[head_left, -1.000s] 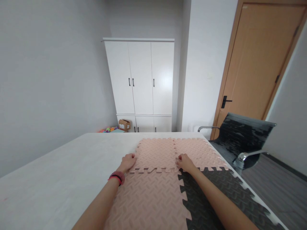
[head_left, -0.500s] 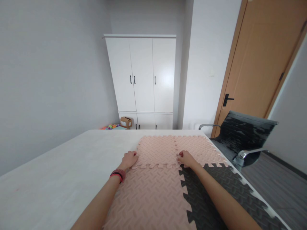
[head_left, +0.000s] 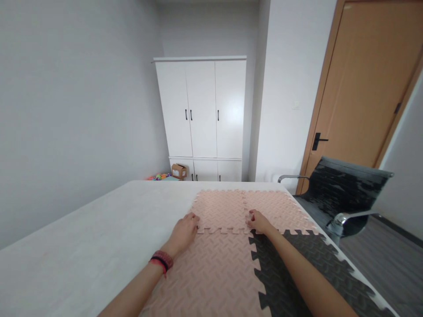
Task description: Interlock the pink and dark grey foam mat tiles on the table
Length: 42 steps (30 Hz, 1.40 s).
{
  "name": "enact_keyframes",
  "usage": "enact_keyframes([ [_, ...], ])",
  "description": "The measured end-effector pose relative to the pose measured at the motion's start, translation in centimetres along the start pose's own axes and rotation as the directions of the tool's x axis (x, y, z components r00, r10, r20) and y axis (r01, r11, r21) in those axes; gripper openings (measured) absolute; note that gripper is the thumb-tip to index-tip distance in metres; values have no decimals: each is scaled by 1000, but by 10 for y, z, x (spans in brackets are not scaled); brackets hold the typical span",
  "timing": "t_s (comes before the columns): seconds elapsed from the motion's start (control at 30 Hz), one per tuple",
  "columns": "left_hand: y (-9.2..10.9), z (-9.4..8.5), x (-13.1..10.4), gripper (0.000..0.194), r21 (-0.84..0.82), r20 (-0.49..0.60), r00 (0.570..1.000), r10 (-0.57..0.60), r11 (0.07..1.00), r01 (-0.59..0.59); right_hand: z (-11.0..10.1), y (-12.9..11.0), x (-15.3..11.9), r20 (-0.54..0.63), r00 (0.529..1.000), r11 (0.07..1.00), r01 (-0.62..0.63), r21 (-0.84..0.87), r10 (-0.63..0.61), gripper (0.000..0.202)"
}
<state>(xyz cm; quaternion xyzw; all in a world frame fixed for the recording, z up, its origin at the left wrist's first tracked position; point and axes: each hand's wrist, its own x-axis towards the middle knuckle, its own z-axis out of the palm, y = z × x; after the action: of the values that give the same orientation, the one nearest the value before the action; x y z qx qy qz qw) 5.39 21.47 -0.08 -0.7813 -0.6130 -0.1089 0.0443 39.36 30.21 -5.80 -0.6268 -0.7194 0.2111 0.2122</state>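
Interlocking foam mat tiles lie on a white table (head_left: 99, 229). Two pink tiles sit at the far side, the far left tile (head_left: 220, 209) and the far right tile (head_left: 279, 209). A large near pink tile (head_left: 214, 273) and a dark grey tile (head_left: 297, 268) lie closer to me. My left hand (head_left: 185, 231) rests flat on the seam at the left corner of the far left tile. My right hand (head_left: 259, 221) presses its fingertips where the far tiles meet the grey tile. Neither hand holds anything.
A black office chair (head_left: 340, 198) stands by the table's right side. Behind it is a wooden door (head_left: 363, 88). A white cabinet (head_left: 203, 114) stands at the far wall, with a cardboard box (head_left: 179, 171) and coloured toys (head_left: 158, 177) on the floor.
My left hand has slid nearer along the left edge and now lies flatter on the seam. My right hand stays at the junction. The camera shifted slightly left and up.
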Motion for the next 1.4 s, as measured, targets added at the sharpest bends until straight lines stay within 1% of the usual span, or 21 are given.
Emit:
enact_keyframes([
  [0.07, 11, -1, -18, 34, -30, 40, 997, 62, 998, -61, 1, 1, 0, 1, 1000, 1000, 1, -14, -1, 42],
  [0.13, 17, 0, -32, 41, -48, 70, 994, 81, 996, -77, 1, 1, 0, 3, 1000, 1000, -3, -25, 3, 41],
  [0.2, 20, 1, -41, 45, -52, 84, 995, 60, 997, -56, 1, 1, 0, 6, 1000, 999, -9, -34, 10, 40],
  [0.27, 19, 3, -45, 45, -47, 88, 996, 20, 999, -16, 1, 1, -1, 9, 1000, 999, -16, -42, 17, 39],
  [0.37, 18, 4, -43, 44, -48, 104, 995, -13, 999, 18, -1, 0, -2, 14, 1000, 999, -21, -50, 22, 38],
  [0.57, 27, 4, -41, 43, -27, 97, 994, 47, 999, -44, -3, -1, -1, 22, 1000, 998, -21, -54, 22, 36],
  [0.77, 30, -5, -36, 39, 14, 121, 989, 84, 996, -87, -5, -4, -5, 13, 1000, 998, -22, -59, 23, 36],
  [0.87, 32, -8, -38, 41, 21, 128, 988, 83, 996, -86, -7, -5, -10, -4, 1000, 998, -14, -58, 14, 36],
  [0.93, 38, -8, -42, 43, 31, 119, 991, 68, 997, -73, -8, -6, -12, -9, 1000, 998, -13, -57, 13, 36],
  [1.03, 54, -6, -46, 43, 37, 98, 993, 67, 997, -71, -9, -6, -12, -7, 1000, 998, -19, -58, 19, 36],
  [1.1, 66, -5, -44, 41, 32, 72, 995, 67, 997, -70, -9, -6, -12, -4, 1000, 998, -22, -58, 22, 36],
  [1.2, 79, -2, -34, 42, 20, 18, 999, 45, 999, -45, -9, -6, -11, -1, 1000, 998, -21, -58, 21, 37],
  [1.3, 84, 4, -25, 42, -9, 0, 998, 56, 998, -56, -10, -6, -11, 4, 1000, 998, -19, -60, 19, 37],
  [1.4, 84, 11, -21, 36, -42, 33, 994, 101, 994, -100, -12, -6, -11, 10, 1000, 998, -15, -65, 16, 38],
])
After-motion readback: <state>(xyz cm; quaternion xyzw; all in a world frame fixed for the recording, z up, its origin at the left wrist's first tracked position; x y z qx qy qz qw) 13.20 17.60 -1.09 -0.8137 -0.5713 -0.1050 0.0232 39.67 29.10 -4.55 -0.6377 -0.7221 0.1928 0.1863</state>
